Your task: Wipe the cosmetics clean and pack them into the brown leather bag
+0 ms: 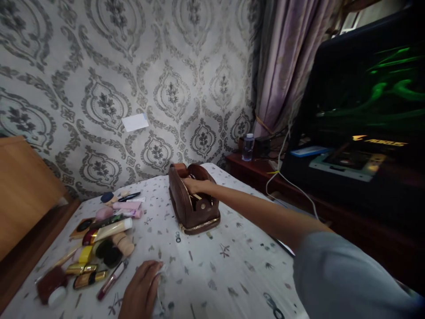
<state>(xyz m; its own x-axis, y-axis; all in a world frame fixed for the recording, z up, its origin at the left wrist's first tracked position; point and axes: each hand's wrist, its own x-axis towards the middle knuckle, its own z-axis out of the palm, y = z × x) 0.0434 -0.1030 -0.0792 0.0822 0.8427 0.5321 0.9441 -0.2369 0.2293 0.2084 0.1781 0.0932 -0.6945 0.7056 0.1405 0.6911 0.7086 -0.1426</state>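
Observation:
A brown leather cosmetic bag (186,208) stands open on the patterned white bedsheet (232,266). My right hand (195,185) reaches into the bag's top opening, and its fingers are hidden inside. My left hand (141,290) rests flat on the sheet near the front edge, touching a small white thing I cannot identify. A pile of makeup (99,241) lies to the left of the bag: tubes, lipsticks, compacts and a pen.
A wooden headboard (23,190) stands at the left. At the right, a dark red table (262,175) carries a small bottle (247,147), cables and a black computer case (365,110) with green light. A curtain (285,66) hangs behind.

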